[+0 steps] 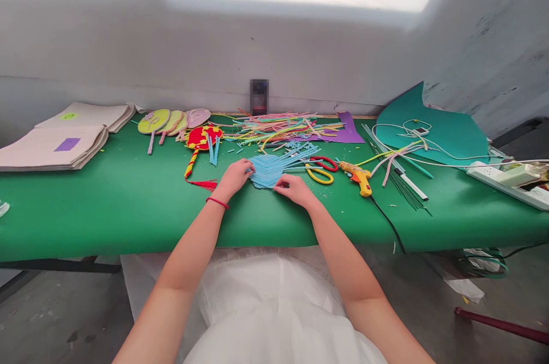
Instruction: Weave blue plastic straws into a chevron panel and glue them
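Observation:
A flat light-blue piece made of pipe cleaners (266,170) laid side by side in a V pattern rests on the green table, its loose ends fanning out to the upper right. My left hand (235,175), with a red cord bracelet at the wrist, grips its left edge with bent fingers. At the lower right edge, my right hand (293,188) pinches the same piece between thumb and fingers. Just beyond the right hand lie scissors (319,173) with red and yellow handles, partly under blue stems. A few loose blue pipe cleaners (213,150) lie up and left.
Behind is a heap of coloured pipe cleaners (274,127). A yellow glue gun (359,176) with a black cord lies right, near a power strip (506,181) and teal sheet (429,135). Leftward are a red fan (203,138), round fans (153,122) and paper stacks (51,147).

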A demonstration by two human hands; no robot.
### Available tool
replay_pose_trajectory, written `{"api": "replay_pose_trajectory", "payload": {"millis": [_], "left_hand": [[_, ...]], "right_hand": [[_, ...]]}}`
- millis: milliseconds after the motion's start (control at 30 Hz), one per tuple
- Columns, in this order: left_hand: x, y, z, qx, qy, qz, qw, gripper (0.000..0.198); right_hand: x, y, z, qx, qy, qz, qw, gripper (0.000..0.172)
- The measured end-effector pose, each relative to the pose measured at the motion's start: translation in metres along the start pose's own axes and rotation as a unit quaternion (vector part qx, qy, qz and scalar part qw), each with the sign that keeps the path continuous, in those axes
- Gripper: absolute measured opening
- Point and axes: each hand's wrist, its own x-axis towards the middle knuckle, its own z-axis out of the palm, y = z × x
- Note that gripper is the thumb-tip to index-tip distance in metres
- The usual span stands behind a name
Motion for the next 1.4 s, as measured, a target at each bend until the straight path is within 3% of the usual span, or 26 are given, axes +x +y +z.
{"api": "replay_pose_trajectory", "payload": {"millis": [167,400,500,700,1400], "left_hand": [[-0.005,0.012,0.005,-0.006,0.016,-0.028,0.999,0.038],[-0.063,0.059,0.026,0.135,-0.020,0.035,0.990,0.062],[-0.079,0.070,0.030,0.166,-0.032,0.021,0.985,0.066],[-0.083,0.071,0.033,0.177,-0.023,-0.009,0.984,0.059],[-0.085,0.069,0.037,0.167,-0.035,-0.034,0.985,0.063]], "right_hand": [[0.000,-0.001,-0.001,-0.001,0.002,-0.002,1.000,0.014],[0.000,0.001,0.001,-0.004,0.007,-0.015,1.000,0.016],[0.001,0.003,0.002,-0.008,0.006,-0.014,1.000,0.017],[0.001,0.007,0.004,-0.013,0.011,-0.013,1.000,0.019],[0.000,0.002,0.004,-0.017,0.003,-0.010,1.000,0.018]]}}
